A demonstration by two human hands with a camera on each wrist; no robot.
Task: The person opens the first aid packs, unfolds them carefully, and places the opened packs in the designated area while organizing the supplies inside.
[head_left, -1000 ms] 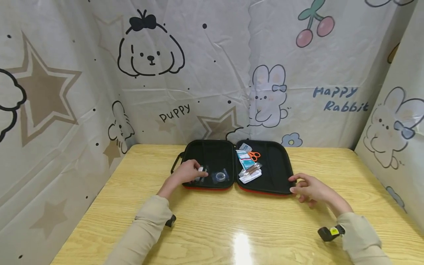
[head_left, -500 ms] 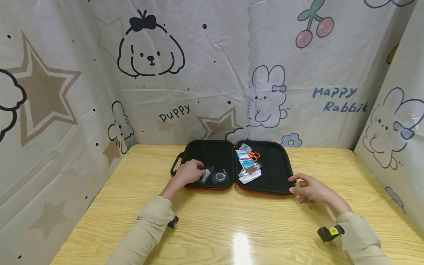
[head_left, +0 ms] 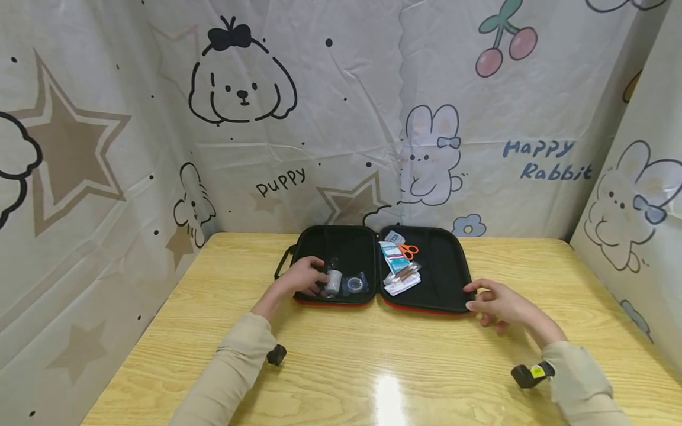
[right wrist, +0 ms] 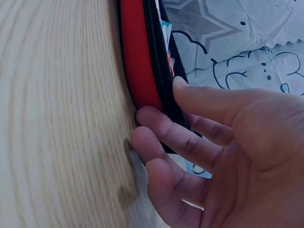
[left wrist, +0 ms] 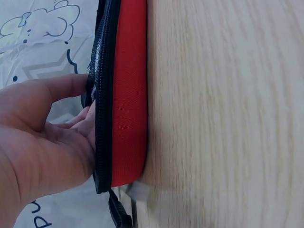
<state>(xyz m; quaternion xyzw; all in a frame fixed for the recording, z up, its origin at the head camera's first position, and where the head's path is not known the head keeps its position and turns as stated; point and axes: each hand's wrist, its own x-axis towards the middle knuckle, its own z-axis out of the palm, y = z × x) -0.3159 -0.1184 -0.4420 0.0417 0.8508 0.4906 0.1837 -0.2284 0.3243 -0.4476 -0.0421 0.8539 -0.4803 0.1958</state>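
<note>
Leftmost, cannot tell whether grasping with the bare left hand (head_left: 302, 277) the white, cylindrical, plastic-wrapped roll (head_left: 334, 283) in the left half of the red-and-black zip case (head_left: 350, 245). Probably light, soft, slippery: pinch round the middle. Rightward, pinching the case's corner with the bare right hand (head_left: 499, 303).

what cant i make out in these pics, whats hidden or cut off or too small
- Some fingertips of the left hand: left wrist view, hidden behind the wall of the red case. Whether they grip the white roll is unclear.
- Scissors blades: head view, lost among the packets; only orange handles show clearly.
- Print on the teal packet: head view, too small.
- Left sleeve: head view, cut off by the bottom edge.
</note>
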